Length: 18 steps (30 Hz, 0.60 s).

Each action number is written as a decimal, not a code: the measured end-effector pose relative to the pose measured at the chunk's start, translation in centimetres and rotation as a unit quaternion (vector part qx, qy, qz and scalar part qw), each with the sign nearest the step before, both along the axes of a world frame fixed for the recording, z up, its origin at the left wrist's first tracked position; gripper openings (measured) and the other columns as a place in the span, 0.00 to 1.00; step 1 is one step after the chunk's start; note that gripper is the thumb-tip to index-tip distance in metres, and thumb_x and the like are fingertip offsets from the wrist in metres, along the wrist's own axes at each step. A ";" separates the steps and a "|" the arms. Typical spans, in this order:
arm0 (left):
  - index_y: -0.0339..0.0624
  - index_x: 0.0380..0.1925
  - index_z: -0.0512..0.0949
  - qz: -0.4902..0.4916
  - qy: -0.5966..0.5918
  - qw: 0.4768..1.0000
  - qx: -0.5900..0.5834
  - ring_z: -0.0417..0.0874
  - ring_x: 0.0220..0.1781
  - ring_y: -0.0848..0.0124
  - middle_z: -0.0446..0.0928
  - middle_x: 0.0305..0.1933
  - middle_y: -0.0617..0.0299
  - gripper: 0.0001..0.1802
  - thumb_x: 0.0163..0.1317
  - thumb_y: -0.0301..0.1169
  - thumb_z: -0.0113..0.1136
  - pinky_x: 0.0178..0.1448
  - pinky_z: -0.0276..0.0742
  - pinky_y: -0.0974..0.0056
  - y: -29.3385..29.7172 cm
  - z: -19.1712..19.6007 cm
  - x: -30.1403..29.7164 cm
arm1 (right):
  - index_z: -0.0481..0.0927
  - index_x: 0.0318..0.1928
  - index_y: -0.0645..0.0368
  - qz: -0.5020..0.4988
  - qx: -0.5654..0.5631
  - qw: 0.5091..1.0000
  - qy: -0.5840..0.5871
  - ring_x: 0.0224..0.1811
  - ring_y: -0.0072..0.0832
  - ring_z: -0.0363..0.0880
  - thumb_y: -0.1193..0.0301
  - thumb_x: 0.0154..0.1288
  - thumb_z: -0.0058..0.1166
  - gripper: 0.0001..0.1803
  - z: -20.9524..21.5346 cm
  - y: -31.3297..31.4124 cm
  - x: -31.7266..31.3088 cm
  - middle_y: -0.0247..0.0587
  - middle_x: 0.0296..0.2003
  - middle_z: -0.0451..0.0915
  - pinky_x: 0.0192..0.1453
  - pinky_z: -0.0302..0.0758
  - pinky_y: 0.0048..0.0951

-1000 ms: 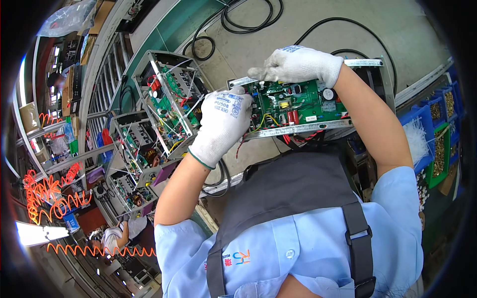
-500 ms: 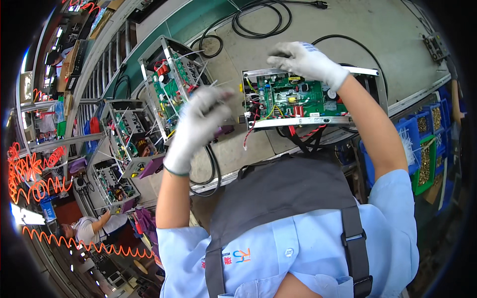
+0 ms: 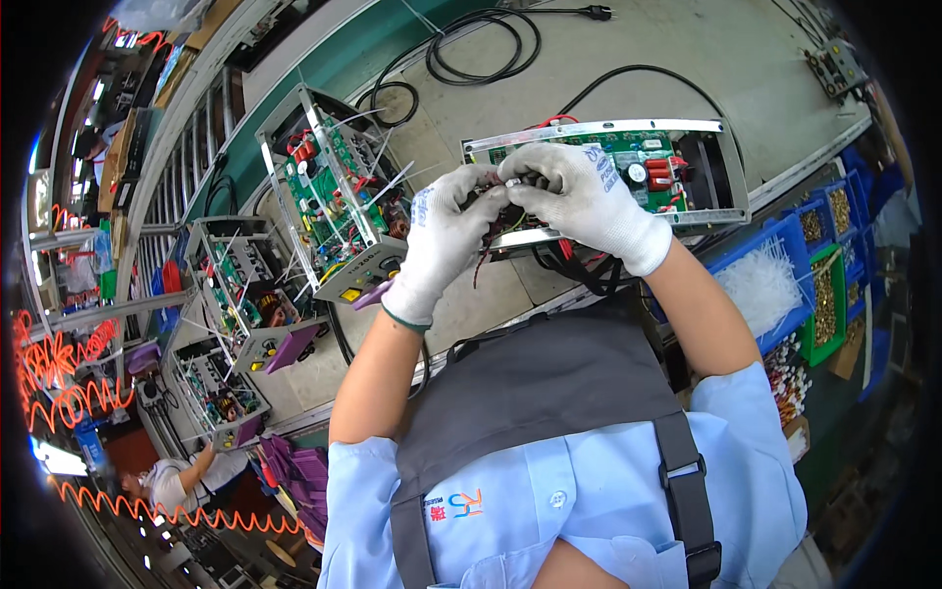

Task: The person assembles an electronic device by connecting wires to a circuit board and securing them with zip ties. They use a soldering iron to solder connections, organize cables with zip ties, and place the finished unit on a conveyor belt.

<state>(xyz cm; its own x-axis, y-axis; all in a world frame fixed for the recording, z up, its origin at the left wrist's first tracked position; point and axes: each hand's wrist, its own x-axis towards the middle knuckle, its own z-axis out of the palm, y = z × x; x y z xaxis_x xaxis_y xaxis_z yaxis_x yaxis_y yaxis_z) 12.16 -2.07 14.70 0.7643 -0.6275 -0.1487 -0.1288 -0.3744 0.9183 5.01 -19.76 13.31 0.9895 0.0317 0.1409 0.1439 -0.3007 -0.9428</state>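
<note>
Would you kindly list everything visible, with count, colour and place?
Front chassis: one, grey metal, centre
Circuit board: one, green, inside front chassis
Wires: several, dark and red, centre
Other open chassis: three, grey, left
Cables: at least two, black, top
Workbench: one, greyish, beneath the chassis
Coiled hoses: two or more, orange, left
Rollers: several, grey, upper left
Blue bins: several, blue, right
Strips: many, white, in a blue bin
Green bin: one, green, right
Small pieces: many, brassy, green bin
Co-worker: at least one, light top, lower left
Apron: one, dark grey, lower centre
Shirt: one, light blue, lower centre
Left hand: one, white-gloved, at wires
Right hand: one, white-gloved, at wires
</note>
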 end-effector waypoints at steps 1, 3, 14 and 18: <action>0.32 0.44 0.79 -0.022 0.047 0.999 -0.006 0.76 0.38 0.83 0.81 0.38 0.68 0.10 0.65 0.25 0.58 0.44 0.73 0.73 0.1 0.2 0.4 | 0.79 0.45 0.65 -0.002 -0.018 1.000 0.009 0.39 0.18 0.78 0.79 0.65 0.56 0.09 -0.2 -0.2 -0.2 0.35 0.37 0.80 0.44 0.75 0.21; 0.33 0.45 0.79 -0.056 0.127 0.989 -0.051 0.76 0.38 0.82 0.80 0.37 0.68 0.11 0.64 0.25 0.58 0.43 0.73 0.74 0.2 0.5 1.1 | 0.79 0.46 0.65 0.007 -0.026 0.999 -0.031 0.40 0.20 0.80 0.80 0.63 0.58 0.10 -0.4 -0.4 -0.4 0.37 0.39 0.82 0.46 0.77 0.23; 0.38 0.38 0.82 -0.166 0.063 0.974 0.143 0.80 0.36 0.74 0.81 0.32 0.62 0.11 0.62 0.34 0.61 0.43 0.74 0.64 0.4 2.3 3.2 | 0.79 0.40 0.58 -0.074 -0.315 0.944 -0.072 0.38 0.42 0.77 0.72 0.56 0.61 0.10 0.6 -0.3 -4.6 0.41 0.33 0.78 0.43 0.71 0.41; 0.43 0.38 0.83 -0.321 -0.314 0.854 0.264 0.82 0.42 0.63 0.81 0.36 0.60 0.11 0.58 0.35 0.60 0.47 0.73 0.56 -1.1 3.0 3.3 | 0.80 0.36 0.56 -0.028 -0.352 0.935 0.005 0.45 0.41 0.76 0.63 0.59 0.57 0.10 0.5 -0.3 -4.8 0.42 0.36 0.76 0.53 0.69 0.43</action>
<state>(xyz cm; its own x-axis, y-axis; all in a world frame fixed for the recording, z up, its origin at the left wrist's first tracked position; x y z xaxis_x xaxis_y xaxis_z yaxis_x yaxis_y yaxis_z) 15.50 -3.15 17.70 0.3214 -0.9192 -0.2277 -0.8673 -0.3823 0.3189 0.21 -20.03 13.84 0.9937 0.0603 0.0948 0.1005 -0.8548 -0.5091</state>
